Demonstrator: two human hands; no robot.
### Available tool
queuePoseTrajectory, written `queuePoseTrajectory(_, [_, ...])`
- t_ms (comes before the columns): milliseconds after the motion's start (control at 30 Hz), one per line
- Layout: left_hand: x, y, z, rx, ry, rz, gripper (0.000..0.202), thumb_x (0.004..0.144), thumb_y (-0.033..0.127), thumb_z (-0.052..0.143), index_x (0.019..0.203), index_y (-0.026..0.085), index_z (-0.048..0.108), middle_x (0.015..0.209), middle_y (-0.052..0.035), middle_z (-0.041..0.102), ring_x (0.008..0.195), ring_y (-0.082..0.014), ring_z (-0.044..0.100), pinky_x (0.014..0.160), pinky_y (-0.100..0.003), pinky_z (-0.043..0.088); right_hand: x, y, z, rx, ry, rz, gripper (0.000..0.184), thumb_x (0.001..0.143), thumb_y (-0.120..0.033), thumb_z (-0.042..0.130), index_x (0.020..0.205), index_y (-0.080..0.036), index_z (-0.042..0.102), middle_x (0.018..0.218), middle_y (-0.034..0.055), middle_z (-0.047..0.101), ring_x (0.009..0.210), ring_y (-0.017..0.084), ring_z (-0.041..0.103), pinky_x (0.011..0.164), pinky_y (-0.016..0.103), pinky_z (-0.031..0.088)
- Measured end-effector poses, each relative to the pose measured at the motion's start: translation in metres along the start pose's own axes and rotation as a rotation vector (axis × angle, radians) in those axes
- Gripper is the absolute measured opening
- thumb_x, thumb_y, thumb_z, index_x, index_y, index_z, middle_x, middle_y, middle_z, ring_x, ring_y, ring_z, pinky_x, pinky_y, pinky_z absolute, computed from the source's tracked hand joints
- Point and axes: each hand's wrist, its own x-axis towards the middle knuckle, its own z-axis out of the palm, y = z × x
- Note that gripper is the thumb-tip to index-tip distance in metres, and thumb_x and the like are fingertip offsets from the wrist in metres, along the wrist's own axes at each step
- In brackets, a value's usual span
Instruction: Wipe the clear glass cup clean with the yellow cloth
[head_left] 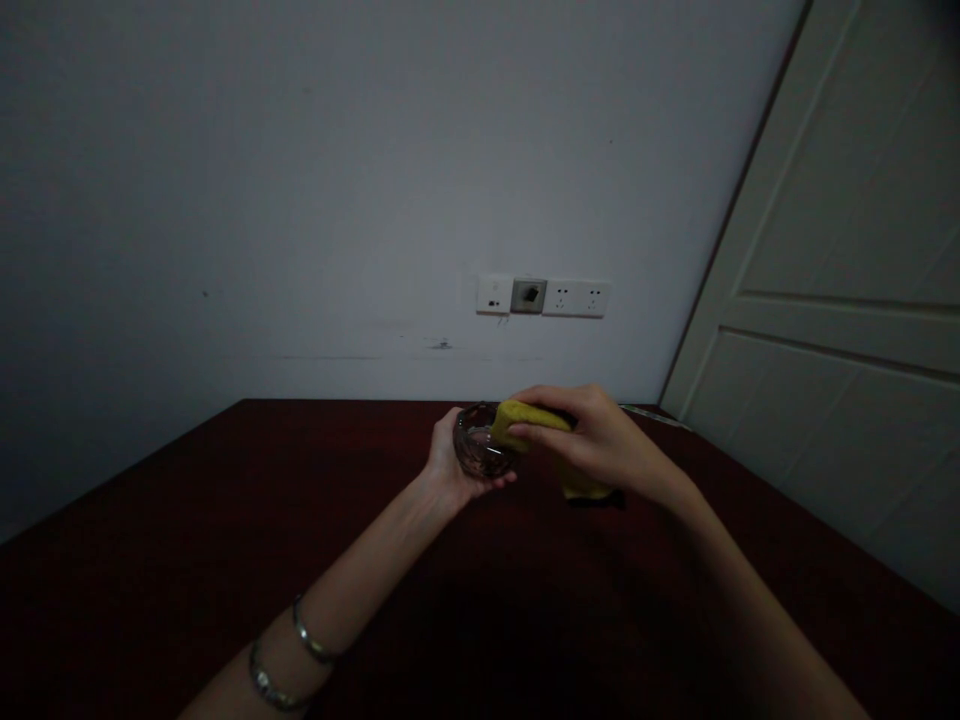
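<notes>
The left hand [448, 470] cradles a glass bowl [480, 462], probably fragile, best held underneath, while the right hand [600, 435] grips a yellow cloth [517, 414]

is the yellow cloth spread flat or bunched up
Bunched up: the yellow cloth is gathered in the right hand, one part at the rim of the glass bowl, another hanging below the hand.

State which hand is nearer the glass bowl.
Left. The left hand cups the glass bowl; the right hand is beside it, holding a yellow cloth at its rim.
</notes>
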Motion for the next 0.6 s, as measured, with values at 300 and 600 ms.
queuePoseTrajectory(300, [0.003,-0.009,0.0,0.14,-0.005,-0.005,0.044,0.081,0.046,0.033,0.08,0.011,0.06,0.059,-0.0109,0.062,0.045,-0.0213,0.058,0.039,-0.028,0.041,-0.001,-0.002,-0.013,-0.036,-0.157,0.111,0.021,0.084,-0.032,0.058,0.096,-0.018,0.068,0.082,0.001,0.071,0.069,0.013,0.062,0.061,0.022,0.046])
queuePoseTrajectory(600, [0.006,-0.008,-0.005,0.104,-0.068,0.008,0.054,0.083,0.047,0.025,0.086,0.006,0.062,0.07,-0.0188,0.066,0.052,-0.023,0.062,0.043,-0.028,0.041,-0.006,-0.001,-0.023,-0.126,0.006,0.112,0.02,0.083,-0.035,0.06,0.09,-0.018,0.068,0.075,-0.0004,0.069,0.063,0.012,0.059,0.056,0.022,0.042])
